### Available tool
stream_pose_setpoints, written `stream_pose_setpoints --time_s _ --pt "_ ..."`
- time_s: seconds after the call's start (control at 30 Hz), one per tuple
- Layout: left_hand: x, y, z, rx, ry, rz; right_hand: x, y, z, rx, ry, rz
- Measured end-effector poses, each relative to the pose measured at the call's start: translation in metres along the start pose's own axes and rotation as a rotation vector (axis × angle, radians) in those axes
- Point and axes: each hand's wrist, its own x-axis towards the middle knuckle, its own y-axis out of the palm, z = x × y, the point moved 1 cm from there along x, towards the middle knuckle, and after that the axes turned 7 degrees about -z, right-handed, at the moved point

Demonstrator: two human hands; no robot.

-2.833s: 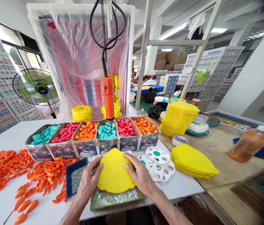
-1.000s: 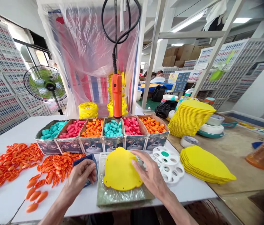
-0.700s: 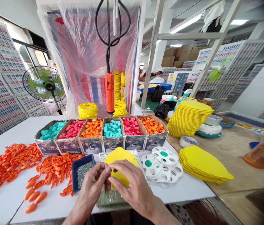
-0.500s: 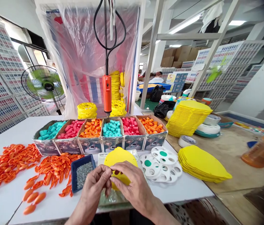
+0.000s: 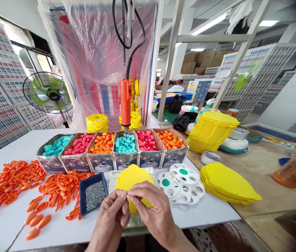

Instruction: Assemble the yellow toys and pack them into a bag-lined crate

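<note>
Both hands have drawn together at the worktop's near edge: left hand (image 5: 113, 218) and right hand (image 5: 151, 210) fingers pinch something tiny over the yellow shell (image 5: 132, 178). Screw tray (image 5: 93, 192) left; a card beneath reads "DINOSA".

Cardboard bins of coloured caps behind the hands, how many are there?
6, in one row: teal, pink, orange, teal, pink, orange, left to right. None looks hidden.
</note>
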Motion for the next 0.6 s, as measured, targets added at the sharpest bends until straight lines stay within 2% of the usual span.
stream_pose_setpoints --time_s 0.23,0.6 --pt "0.002 -0.002 0.008 -0.013 0.040 -0.033 -0.001 0.000 0.002 -0.165 -0.185 0.057" --pt "0.004 -0.015 0.007 0.105 0.150 -0.031 -0.006 0.009 -0.004 -0.092 -0.082 0.112"
